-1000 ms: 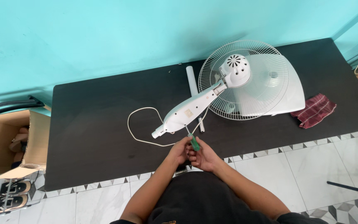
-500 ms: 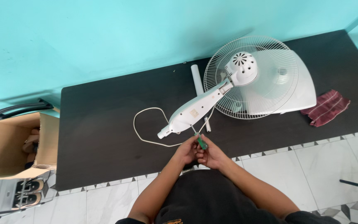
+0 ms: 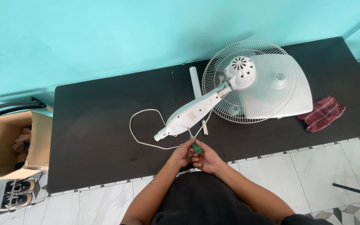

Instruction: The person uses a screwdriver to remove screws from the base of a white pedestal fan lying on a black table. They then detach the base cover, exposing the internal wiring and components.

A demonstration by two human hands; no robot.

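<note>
hands kept together at the fan stem since the earlier frame.
a green-handled screwdriver (image 3: 196,146) is gripped by the closed left hand (image 3: 183,153) and right hand (image 3: 207,158), tip against the white fan stem (image 3: 190,117) just above.

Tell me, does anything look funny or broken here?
Yes. The fan lies flat on the table instead of standing, with its base under the grille. Both hands hold a green screwdriver at its neck. A white tube lies loose beside it, and the cord trails loosely.

Single head view, steeply downward, black table (image 3: 105,125) near
</note>
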